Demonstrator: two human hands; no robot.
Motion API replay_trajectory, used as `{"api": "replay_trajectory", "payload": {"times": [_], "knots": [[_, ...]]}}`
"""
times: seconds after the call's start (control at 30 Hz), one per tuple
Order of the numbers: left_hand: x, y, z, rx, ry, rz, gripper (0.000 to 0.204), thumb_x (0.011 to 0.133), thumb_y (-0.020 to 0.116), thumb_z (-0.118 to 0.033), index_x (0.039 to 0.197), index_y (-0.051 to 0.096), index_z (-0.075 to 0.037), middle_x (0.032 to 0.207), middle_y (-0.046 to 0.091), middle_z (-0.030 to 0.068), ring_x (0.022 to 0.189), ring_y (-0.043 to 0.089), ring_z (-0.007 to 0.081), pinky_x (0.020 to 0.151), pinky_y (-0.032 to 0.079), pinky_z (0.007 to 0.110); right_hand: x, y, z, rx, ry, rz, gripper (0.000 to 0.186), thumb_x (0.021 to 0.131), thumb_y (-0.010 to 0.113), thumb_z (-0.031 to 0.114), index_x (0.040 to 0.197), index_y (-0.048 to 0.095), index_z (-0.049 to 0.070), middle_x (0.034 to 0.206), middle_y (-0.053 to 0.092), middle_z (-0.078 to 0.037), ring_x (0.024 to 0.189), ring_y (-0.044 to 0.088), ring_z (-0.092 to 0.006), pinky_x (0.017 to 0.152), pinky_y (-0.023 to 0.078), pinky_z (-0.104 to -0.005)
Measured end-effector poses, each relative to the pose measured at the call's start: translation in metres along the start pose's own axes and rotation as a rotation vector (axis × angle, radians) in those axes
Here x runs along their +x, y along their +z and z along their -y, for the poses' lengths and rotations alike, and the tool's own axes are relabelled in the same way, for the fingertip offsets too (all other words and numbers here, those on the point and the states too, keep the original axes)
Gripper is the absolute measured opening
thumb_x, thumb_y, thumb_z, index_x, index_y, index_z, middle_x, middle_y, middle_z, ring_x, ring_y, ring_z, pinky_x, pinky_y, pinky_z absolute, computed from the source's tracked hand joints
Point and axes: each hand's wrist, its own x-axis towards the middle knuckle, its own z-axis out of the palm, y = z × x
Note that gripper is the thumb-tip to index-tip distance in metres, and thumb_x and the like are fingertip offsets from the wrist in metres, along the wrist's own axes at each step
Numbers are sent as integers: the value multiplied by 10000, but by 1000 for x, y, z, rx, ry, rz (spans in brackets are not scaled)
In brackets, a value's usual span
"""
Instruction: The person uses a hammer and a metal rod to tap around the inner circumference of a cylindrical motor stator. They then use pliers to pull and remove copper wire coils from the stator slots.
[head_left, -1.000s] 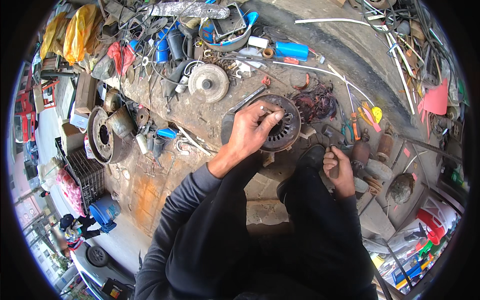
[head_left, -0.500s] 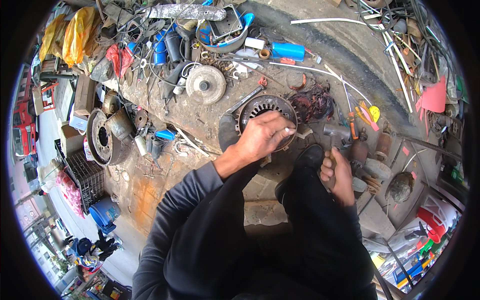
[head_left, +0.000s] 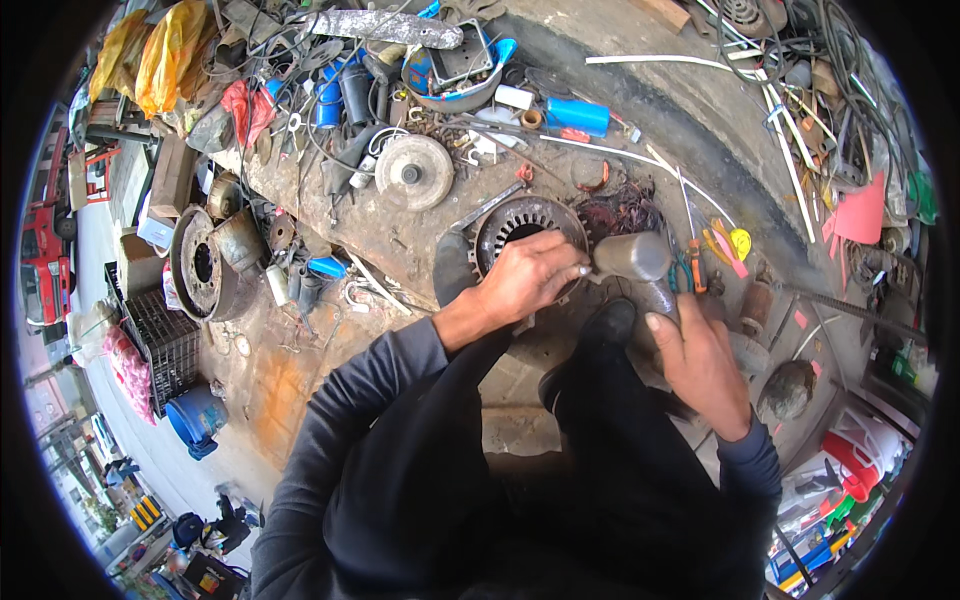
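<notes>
My left hand (head_left: pixel 530 272) is closed round a small metal piece (head_left: pixel 582 270), its tip showing past my fingers, over the rim of a dark, slotted metal ring housing (head_left: pixel 508 215). My right hand (head_left: pixel 700 362) grips a hammer (head_left: pixel 640 258) with a cylindrical metal head, raised just right of my left hand. Behind the hammer lie a dark reddish tangle of wire (head_left: pixel 615 215) and some hand tools (head_left: pixel 696 262) with orange handles. My dark shoe (head_left: pixel 606 325) is below the housing's right side.
Surrounding me are a pale round metal disc (head_left: pixel 414 175), a tub of scrap (head_left: pixel 450 95), a wheel rim (head_left: pixel 196 260), a wire crate (head_left: pixel 168 350), a blue bucket (head_left: pixel 190 420) and white strips (head_left: pixel 670 60). At lower left, beside the street, is a person (head_left: pixel 205 530).
My right hand has lifted the hammer upward, its head now nearer my left hand. My left hand has turned knuckles-up and shifted right along the housing. The person at lower left has moved.
</notes>
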Motion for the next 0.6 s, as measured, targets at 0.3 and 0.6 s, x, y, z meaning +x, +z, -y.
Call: {"api": "replay_trajectory", "payload": {"times": [0.3, 0.6], "knots": [[7, -16, -9, -126, -184, -226, 101, 954, 817, -82, 1014, 790, -5, 908, 737, 132, 805, 713, 294, 730, 566, 388, -1, 17, -17, 387, 178, -103, 352, 1117, 639, 317, 984, 577, -3, 670, 575, -139, 637, 533, -309, 691, 466, -453], [12, -16, -7, -127, -196, -256, 100, 957, 816, -87, 1017, 799, -9, 908, 744, 120, 798, 714, 285, 729, 563, 382, 1, 11, -10, 521, 241, -61, 363, 1125, 635, 300, 916, 563, 11, 634, 547, -58, 653, 505, -208, 693, 448, -400]]}}
